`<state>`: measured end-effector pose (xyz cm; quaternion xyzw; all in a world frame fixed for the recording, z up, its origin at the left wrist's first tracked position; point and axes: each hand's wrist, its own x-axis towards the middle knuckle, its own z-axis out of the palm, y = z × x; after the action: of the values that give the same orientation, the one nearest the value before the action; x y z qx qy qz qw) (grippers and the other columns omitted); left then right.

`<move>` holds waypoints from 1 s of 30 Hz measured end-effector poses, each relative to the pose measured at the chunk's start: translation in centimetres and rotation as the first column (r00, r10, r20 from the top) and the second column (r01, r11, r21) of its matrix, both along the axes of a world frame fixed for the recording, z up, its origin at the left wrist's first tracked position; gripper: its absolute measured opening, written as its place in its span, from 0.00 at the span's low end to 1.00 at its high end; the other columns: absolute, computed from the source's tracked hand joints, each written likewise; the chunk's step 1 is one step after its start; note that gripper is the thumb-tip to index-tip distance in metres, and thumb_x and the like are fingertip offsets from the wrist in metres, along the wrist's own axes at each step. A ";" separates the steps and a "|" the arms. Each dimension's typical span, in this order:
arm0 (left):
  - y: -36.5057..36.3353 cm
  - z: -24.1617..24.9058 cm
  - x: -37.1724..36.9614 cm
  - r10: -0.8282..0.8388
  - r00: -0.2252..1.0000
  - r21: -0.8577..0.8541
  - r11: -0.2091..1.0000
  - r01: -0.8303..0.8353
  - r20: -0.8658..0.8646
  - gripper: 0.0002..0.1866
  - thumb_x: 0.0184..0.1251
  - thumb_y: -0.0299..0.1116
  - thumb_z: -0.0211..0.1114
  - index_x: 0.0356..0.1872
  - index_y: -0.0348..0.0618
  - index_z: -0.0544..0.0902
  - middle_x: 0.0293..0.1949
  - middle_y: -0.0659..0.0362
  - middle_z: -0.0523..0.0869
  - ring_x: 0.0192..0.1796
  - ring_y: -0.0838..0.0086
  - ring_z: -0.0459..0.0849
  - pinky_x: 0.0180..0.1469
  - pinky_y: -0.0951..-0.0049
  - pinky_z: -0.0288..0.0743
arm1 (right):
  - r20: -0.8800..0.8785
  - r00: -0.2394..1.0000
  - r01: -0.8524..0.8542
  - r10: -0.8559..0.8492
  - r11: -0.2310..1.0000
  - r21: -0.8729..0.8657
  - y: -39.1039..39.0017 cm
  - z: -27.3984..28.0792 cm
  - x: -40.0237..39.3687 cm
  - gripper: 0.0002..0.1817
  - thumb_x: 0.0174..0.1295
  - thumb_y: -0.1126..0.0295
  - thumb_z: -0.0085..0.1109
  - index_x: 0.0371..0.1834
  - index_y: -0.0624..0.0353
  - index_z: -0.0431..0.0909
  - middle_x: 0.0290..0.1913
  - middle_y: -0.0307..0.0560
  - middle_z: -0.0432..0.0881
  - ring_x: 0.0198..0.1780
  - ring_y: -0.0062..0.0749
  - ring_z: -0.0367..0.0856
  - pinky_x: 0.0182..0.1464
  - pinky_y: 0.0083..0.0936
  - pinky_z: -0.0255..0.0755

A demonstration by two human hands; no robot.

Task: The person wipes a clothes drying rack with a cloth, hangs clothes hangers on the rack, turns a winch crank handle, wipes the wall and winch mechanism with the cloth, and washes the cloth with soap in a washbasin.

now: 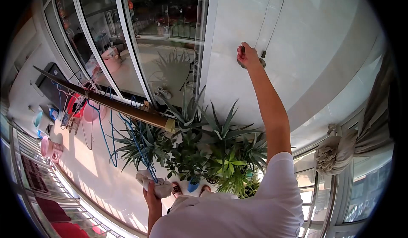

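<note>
On the tiled wall [238, 17], my right hand [247, 56] is closed on a small crank handle [244, 50] of a round wall fitting [262, 62]. A thin cable runs up the wall from beside it. Low at the left, my left hand [151, 195] is wrapped round a bunched light cloth [159, 188]. Blue hangers [138, 142] hang from a brown drying rail [127, 111] that slants across the view, and the lower end of one reaches the cloth.
Potted aloe and leafy plants [225, 129] stand below the wall. Glass sliding doors [163, 25] are at the upper left. Pink basins [90, 111] and a stool [73, 125] are at the left. A tied curtain [340, 151] hangs at the right.
</note>
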<state>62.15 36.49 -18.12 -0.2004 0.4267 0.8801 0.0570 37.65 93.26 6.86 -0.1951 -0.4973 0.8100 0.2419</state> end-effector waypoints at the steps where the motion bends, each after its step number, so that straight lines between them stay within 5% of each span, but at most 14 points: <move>1: 0.4 0.3 -0.3 0.003 1.000 0.002 1.000 -0.003 -0.015 0.19 0.66 0.28 0.60 0.57 0.39 0.71 0.45 0.57 0.81 0.48 0.69 0.81 0.51 0.65 0.77 | 0.036 0.999 0.000 -0.001 0.999 0.034 2.0 0.8 2.3 0.11 0.62 0.62 0.57 0.28 0.56 0.74 0.23 0.36 0.75 0.22 0.19 0.69 0.26 0.19 0.68; 3: 0.8 1.3 -0.9 -0.029 0.999 0.009 1.000 0.029 -0.024 0.19 0.65 0.27 0.60 0.57 0.39 0.71 0.45 0.57 0.81 0.47 0.68 0.81 0.51 0.65 0.77 | 0.064 0.996 0.060 -0.070 0.988 0.144 4.7 0.8 6.6 0.11 0.63 0.61 0.57 0.29 0.56 0.76 0.21 0.33 0.73 0.21 0.17 0.68 0.24 0.15 0.67; 7: 0.7 1.5 -2.2 -0.097 0.994 0.001 0.995 0.097 -0.050 0.19 0.64 0.27 0.61 0.56 0.38 0.71 0.46 0.56 0.81 0.47 0.68 0.82 0.51 0.66 0.77 | 0.027 0.996 0.085 -0.087 0.995 0.047 7.1 -1.6 9.0 0.12 0.64 0.59 0.56 0.29 0.55 0.75 0.21 0.33 0.73 0.20 0.17 0.68 0.23 0.16 0.66; 13: 0.2 1.2 -3.0 -0.100 0.994 -0.069 0.992 0.103 0.039 0.21 0.61 0.29 0.66 0.55 0.39 0.73 0.46 0.58 0.80 0.47 0.71 0.80 0.51 0.70 0.74 | -0.160 0.986 -0.069 0.055 0.994 -0.080 0.1 -0.7 1.5 0.13 0.67 0.57 0.52 0.36 0.55 0.73 0.23 0.33 0.71 0.24 0.18 0.68 0.26 0.15 0.66; 19: 0.6 3.2 -3.1 -0.052 0.995 -0.040 0.998 0.055 0.084 0.20 0.60 0.30 0.67 0.52 0.39 0.74 0.43 0.58 0.81 0.44 0.70 0.81 0.47 0.69 0.77 | 0.121 0.990 0.083 -0.078 0.996 -0.037 -4.8 -17.0 -6.0 0.14 0.62 0.52 0.54 0.35 0.50 0.72 0.20 0.30 0.69 0.19 0.16 0.63 0.22 0.18 0.58; 23: -0.6 3.8 -3.5 -0.058 0.997 -0.053 0.997 0.061 0.052 0.21 0.60 0.31 0.67 0.53 0.39 0.73 0.44 0.57 0.81 0.47 0.69 0.81 0.50 0.68 0.76 | 0.280 0.938 0.174 -0.205 0.976 0.133 5.2 -24.6 3.9 0.17 0.63 0.47 0.55 0.37 0.49 0.74 0.19 0.27 0.67 0.17 0.14 0.61 0.19 0.16 0.52; 24: -1.1 3.8 -3.3 -0.046 0.998 -0.063 0.997 0.049 0.046 0.21 0.60 0.31 0.67 0.52 0.40 0.72 0.44 0.57 0.81 0.46 0.69 0.81 0.50 0.67 0.76 | 0.277 0.941 0.195 -0.193 0.981 0.020 9.5 -24.1 5.9 0.17 0.63 0.47 0.56 0.35 0.48 0.74 0.18 0.27 0.67 0.16 0.14 0.62 0.17 0.15 0.54; 26: -2.1 3.6 -3.0 0.015 1.000 -0.054 0.998 -0.013 0.026 0.20 0.61 0.31 0.67 0.52 0.39 0.73 0.42 0.57 0.81 0.44 0.69 0.82 0.46 0.68 0.78 | -0.004 0.993 0.114 -0.117 0.976 -0.188 16.9 -20.0 9.2 0.13 0.67 0.54 0.53 0.34 0.50 0.74 0.19 0.28 0.66 0.16 0.16 0.64 0.16 0.16 0.61; 30: -3.4 2.5 -2.4 0.092 0.995 -0.074 0.993 -0.090 0.026 0.19 0.61 0.32 0.67 0.51 0.38 0.73 0.41 0.56 0.82 0.42 0.69 0.83 0.44 0.68 0.79 | -0.442 0.883 -0.310 0.159 0.904 -0.295 16.0 -6.6 2.1 0.12 0.69 0.58 0.50 0.36 0.54 0.71 0.23 0.33 0.68 0.23 0.19 0.66 0.26 0.20 0.66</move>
<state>59.76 33.04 -15.62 -0.2343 0.4482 0.8625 0.0158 39.71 109.26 0.23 0.0000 -0.3002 0.9329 0.1990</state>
